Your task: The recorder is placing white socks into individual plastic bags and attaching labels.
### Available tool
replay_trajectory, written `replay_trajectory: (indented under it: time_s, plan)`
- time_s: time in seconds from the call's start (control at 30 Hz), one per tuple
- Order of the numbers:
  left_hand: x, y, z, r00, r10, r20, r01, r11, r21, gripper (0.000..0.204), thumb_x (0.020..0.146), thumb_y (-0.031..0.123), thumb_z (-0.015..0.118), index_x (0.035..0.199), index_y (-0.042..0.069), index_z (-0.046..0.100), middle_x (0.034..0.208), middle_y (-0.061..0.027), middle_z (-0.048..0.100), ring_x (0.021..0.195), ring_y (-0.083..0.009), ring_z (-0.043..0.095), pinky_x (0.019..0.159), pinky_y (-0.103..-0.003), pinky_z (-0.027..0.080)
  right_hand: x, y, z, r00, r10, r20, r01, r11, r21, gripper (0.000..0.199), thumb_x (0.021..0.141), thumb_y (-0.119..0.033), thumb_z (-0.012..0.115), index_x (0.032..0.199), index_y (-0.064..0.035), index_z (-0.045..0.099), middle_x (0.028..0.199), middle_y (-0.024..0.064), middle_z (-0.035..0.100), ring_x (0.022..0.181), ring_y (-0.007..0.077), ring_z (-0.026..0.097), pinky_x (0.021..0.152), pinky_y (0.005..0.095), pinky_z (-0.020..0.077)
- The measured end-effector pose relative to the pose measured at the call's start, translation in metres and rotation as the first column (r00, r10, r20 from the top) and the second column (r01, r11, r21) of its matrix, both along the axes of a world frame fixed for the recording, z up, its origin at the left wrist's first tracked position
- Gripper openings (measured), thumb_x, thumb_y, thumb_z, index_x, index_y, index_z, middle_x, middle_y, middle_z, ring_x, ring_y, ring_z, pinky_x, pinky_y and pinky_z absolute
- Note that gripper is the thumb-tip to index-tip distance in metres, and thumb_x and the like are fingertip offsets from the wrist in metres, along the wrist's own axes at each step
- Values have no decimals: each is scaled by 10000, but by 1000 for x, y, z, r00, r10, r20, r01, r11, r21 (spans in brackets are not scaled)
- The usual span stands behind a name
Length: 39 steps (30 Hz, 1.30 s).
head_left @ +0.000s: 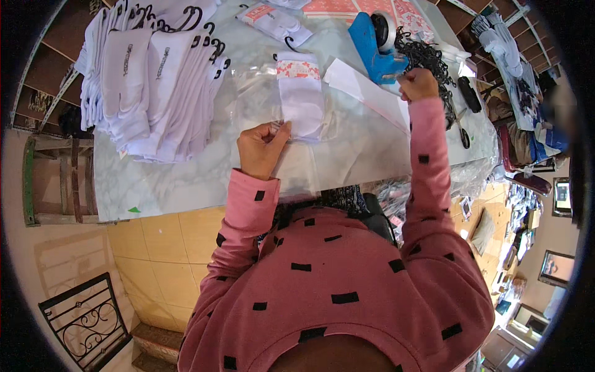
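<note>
The left hand (pixel 260 147) rests on the marble-patterned tabletop (pixel 167 183) at about 9 o'clock from the middle of the work area, its fingers (pixel 280 131) pinched narrow on the lower edge of a clear plastic bag (pixel 248 99). Inside or on that bag lies a pair of white socks (pixel 300 96) with a red-patterned paper band and a black hook at its top; whether the socks are fully inside the sleeve cannot be told, since the film is nearly see-through. The right hand (pixel 419 84) is raised at 2 o'clock, fingers closed tight near the blue tape dispenser (pixel 375 46), seemingly on a bit of tape, though nothing can be made out between them.

As a judgement, the packing of this pair is midway: the socks sit in place at 12 o'clock from the left hand, but the bag mouth looks unsealed. A large stack of white socks on black hooks (pixel 152 74) lies at 10 o'clock, none of them bagged as far as can be seen, so most of the work appears left. One banded pair (pixel 273 18) lies at the far edge at 12 o'clock. A heap of loose black hooks (pixel 427 59) sits just beside the dispenser, and a white sheet (pixel 365 93) lies below it
</note>
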State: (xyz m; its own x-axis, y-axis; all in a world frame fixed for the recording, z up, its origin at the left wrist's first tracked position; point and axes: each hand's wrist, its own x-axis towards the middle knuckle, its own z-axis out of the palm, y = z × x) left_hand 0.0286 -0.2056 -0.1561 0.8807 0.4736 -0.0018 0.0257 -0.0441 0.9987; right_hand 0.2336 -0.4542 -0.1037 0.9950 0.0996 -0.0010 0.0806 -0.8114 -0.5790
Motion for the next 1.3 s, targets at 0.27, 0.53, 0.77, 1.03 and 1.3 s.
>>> replay_trajectory:
  time_s: [0.27, 0.53, 0.77, 1.03, 1.3]
  plan:
    - [-2, 3, -10, 1000, 19, 12, -19, 999, 34, 206, 744, 123, 647, 629, -43, 611, 517, -15, 555, 481, -31, 429, 442, -213, 355, -43, 76, 49, 369, 839, -401, -689, 536, 488, 278, 753, -241, 652, 650, 2, 565, 532, 27, 522, 427, 86, 455, 378, 239, 340]
    - [0, 0, -11, 1000, 7, 30, -8, 999, 37, 198, 735, 115, 645, 616, -38, 604, 486, -15, 528, 464, -32, 407, 423, -222, 347, -28, 152, 10, 346, 832, -433, -936, 277, -215, 417, 595, -348, 762, 647, 10, 554, 569, 63, 567, 466, 156, 524, 444, 282, 406]
    - [-3, 3, -5, 999, -31, -21, 34, 991, 129, 192, 775, 76, 611, 617, -29, 588, 609, -23, 573, 514, -43, 449, 469, -201, 367, -8, 120, -4, 732, 680, -43, -678, 720, -146, 445, 479, -318, 817, 648, 0, 554, 563, 81, 575, 468, 163, 560, 461, 281, 458]
    - [-6, -1, 24, 997, 75, 23, -64, 945, -319, 254, 794, 164, 629, 650, -42, 594, 597, -36, 568, 509, -70, 488, 464, -216, 415, -102, 118, 34, 379, 800, 465, -832, 514, -207, 477, 596, -233, 731, 981, -8, 562, 919, 216, 585, 893, 252, 590, 735, 314, 484]
    - [-22, -3, 80, 938, 73, 338, 5, 974, -226, 633, 863, 141, 508, 1355, 97, 113, 1137, -207, 505, 931, -241, 575, 734, -320, 488, -42, 120, 88, 703, 603, 378, -688, 712, 144, 531, 728, -159, 560, 1213, 4, 416, 1093, 225, 521, 918, 371, 548, 759, 346, 465]
